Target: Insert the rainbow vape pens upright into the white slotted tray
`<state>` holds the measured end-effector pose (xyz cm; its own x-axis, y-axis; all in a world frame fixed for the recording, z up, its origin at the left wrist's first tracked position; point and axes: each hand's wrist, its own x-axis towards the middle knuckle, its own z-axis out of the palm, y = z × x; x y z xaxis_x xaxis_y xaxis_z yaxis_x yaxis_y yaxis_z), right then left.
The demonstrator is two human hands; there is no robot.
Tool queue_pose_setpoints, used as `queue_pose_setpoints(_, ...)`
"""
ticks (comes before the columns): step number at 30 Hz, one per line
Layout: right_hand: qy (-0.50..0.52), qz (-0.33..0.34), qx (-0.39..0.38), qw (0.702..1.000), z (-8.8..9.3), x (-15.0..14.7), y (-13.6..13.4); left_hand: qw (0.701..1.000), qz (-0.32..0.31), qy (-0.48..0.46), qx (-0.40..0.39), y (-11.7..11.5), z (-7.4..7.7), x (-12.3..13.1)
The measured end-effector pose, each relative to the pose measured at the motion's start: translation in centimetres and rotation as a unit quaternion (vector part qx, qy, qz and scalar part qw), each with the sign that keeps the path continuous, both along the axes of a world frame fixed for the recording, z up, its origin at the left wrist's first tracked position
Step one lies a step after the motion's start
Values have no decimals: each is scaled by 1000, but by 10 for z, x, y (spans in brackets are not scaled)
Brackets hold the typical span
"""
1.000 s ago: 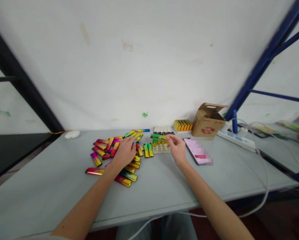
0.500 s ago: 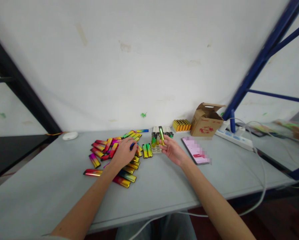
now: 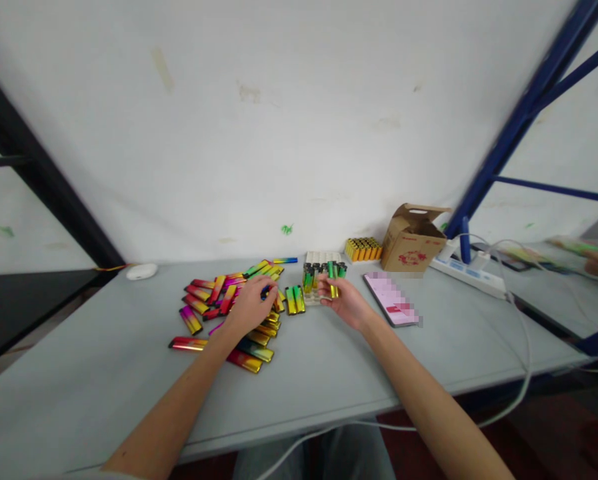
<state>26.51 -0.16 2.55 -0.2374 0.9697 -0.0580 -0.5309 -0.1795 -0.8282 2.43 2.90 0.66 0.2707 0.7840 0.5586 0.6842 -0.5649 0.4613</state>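
My right hand (image 3: 347, 301) grips a shiny green-and-gold lighter (image 3: 333, 283) between thumb and fingers, at the front of a white tray (image 3: 323, 257) with rows of holes. Several green-and-gold lighters with dark tops stand upright in this tray. My left hand (image 3: 253, 303) rests over a loose pile of lighters (image 3: 196, 305) in red, gold, purple and blue. Its fingers are curled around a dark blue lighter (image 3: 265, 292), mostly hidden by the hand. Two green-and-gold lighters (image 3: 295, 300) lie side by side between my hands.
Behind the tray's right side stands a block of yellow cylinders (image 3: 363, 249), beside an open cardboard box (image 3: 413, 243). A phone (image 3: 391, 300) lies right of my right hand. Further right are a power strip (image 3: 471, 277) and white cables. A white case (image 3: 141, 271) sits far left.
My right hand has shifted slightly right, and the lighter in it has lowered and turned, now showing its green-and-gold face. My left hand has barely moved over the pile.
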Motion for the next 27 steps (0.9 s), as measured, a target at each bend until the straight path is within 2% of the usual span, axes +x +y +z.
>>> queue_pose_setpoints(3,-9,-12,3,1000,0,0,-1,1000,-4,2,-1,0,0,0)
queue_pose_setpoints(9,-46,12,6,999,-1,-1,-1,1000,-2,1,-2,-2,3,1)
queue_pose_setpoints(16,4,56,-25,998,0,0,0,998,-5,-39,-45,-2,10,1)
queue_pose_setpoints(21,-16,12,12,1000,2,-2,-2,999,2,-31,-33,-1,8,-1)
queue_pose_setpoints(27,-49,-41,35,997,0,-4,-1,998,25,41,31,-1,0,-4)
